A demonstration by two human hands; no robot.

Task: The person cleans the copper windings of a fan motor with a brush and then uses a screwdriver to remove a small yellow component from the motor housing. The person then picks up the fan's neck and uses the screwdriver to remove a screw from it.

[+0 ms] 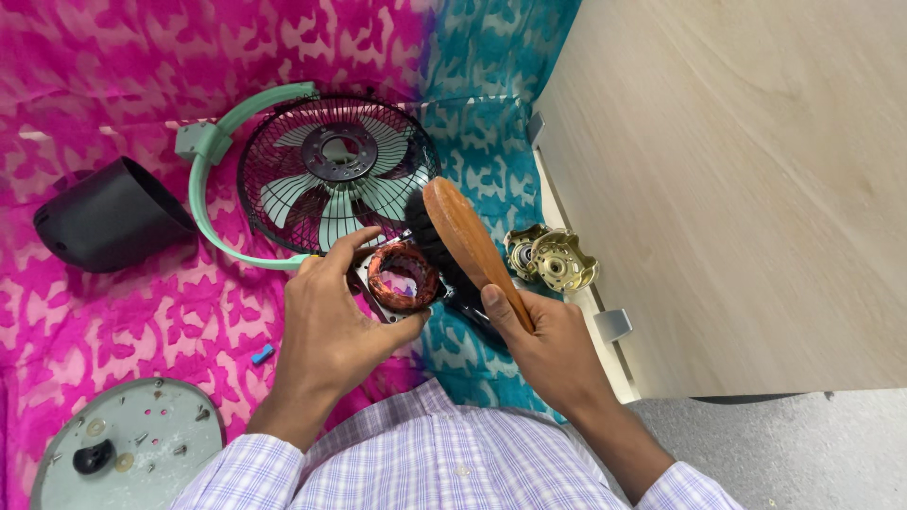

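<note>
Head view: motor stator held over the patterned cloth, just in front of the fan guard.

Left hand pinches the stator by its metal frame; right hand is closed round a wooden brush, bristles against the stator. Judged dense and rigid, but its copper windings look fragile: grip the frame, not the coils.

Seen from above, a person is wearing a long-sleeved shirt in a fine lilac-and-white check, its cuffs sitting at the wrists; both the left hand and the right hand are showing bare, without gloves, rings or watch.
</note>
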